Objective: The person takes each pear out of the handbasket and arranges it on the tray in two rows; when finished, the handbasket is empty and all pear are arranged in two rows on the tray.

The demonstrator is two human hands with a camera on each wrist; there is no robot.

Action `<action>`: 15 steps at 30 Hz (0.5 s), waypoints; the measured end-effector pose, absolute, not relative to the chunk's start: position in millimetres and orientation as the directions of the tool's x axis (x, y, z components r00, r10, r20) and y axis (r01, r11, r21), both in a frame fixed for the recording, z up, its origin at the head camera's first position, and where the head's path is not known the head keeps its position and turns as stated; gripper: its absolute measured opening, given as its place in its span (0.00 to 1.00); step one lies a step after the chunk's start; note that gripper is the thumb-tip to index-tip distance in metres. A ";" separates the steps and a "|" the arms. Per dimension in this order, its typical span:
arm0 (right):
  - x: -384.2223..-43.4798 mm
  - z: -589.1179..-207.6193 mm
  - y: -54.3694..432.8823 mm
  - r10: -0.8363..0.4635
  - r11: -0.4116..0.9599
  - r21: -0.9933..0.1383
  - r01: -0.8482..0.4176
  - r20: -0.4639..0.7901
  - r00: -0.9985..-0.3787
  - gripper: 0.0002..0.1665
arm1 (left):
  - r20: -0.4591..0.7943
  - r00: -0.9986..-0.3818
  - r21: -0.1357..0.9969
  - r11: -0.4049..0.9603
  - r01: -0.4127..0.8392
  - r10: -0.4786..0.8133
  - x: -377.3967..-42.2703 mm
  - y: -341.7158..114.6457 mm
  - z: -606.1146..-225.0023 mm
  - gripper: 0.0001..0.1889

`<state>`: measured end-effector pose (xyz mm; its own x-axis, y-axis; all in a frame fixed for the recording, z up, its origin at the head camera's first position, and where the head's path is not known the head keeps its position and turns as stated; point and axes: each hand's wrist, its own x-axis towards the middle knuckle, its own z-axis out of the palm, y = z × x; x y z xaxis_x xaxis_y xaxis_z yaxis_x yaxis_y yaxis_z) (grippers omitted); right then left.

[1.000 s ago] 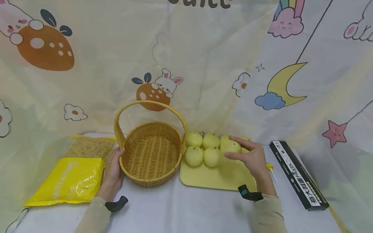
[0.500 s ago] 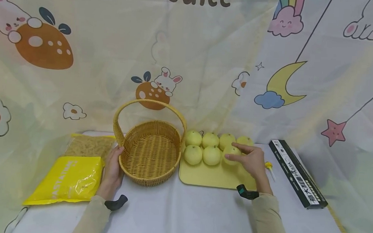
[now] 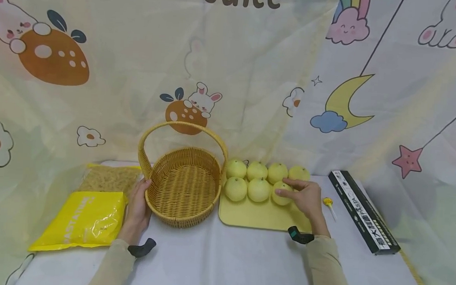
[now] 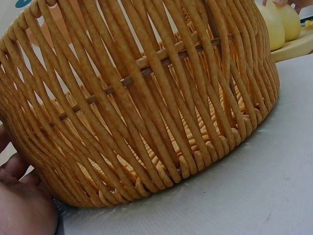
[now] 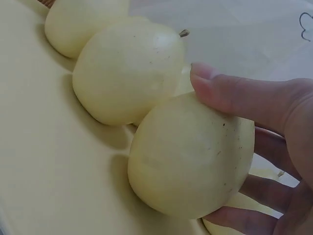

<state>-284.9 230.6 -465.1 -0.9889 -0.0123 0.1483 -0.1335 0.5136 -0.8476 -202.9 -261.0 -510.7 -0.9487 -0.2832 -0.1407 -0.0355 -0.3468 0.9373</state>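
Observation:
A wicker basket [image 3: 185, 192] with a tall arched handle stands in the middle, and nothing shows inside it. My left hand [image 3: 139, 204] holds the basket's left side near the foot of the handle; in the left wrist view bent fingers show beside the woven wall [image 4: 146, 107]. My right hand [image 3: 306, 200] holds a pale yellow-green pear [image 3: 281, 195] at the right end of the front row on a yellow board [image 3: 262, 220]. In the right wrist view thumb and fingers spread round this pear [image 5: 190, 156], which sits beside another pear [image 5: 129, 71].
Several more pears [image 3: 236, 188] stand in two rows on the board. Left of the basket lies a yellow pasta bag [image 3: 83, 218]. To the right are a lollipop [image 3: 328, 202] and a long black pasta box [image 3: 363, 214]. A printed cloth [image 3: 248, 73] hangs behind.
My right hand has brought the pear down and forward from over the back row to the front row on the board. Over the last half second it has barely moved. The left hand and basket stay put.

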 end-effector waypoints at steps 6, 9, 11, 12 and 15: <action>-286.5 -471.4 231.4 -0.005 0.480 -0.865 -0.147 0.165 -0.986 0.33 | -0.131 -0.951 0.938 -0.346 -0.028 -0.280 -202.5 -259.8 -513.6 0.31; -285.7 -470.5 232.9 -0.011 0.510 -0.847 -0.153 0.172 -0.985 0.33 | -0.126 -0.952 0.939 -0.344 -0.024 -0.280 -202.7 -260.0 -514.4 0.31; -284.4 -468.3 234.8 -0.018 0.557 -0.814 -0.166 0.188 -0.982 0.32 | -0.126 -0.952 0.940 -0.341 -0.025 -0.280 -202.8 -260.1 -514.3 0.31; -283.6 -467.0 236.0 -0.022 0.588 -0.790 -0.174 0.200 -0.980 0.32 | -0.126 -0.952 0.940 -0.339 -0.026 -0.278 -202.9 -260.3 -514.2 0.32; -281.4 -463.4 240.0 -0.043 0.651 -0.732 -0.201 0.229 -0.972 0.32 | -0.129 -0.952 0.942 -0.335 -0.030 -0.276 -203.1 -260.9 -513.4 0.32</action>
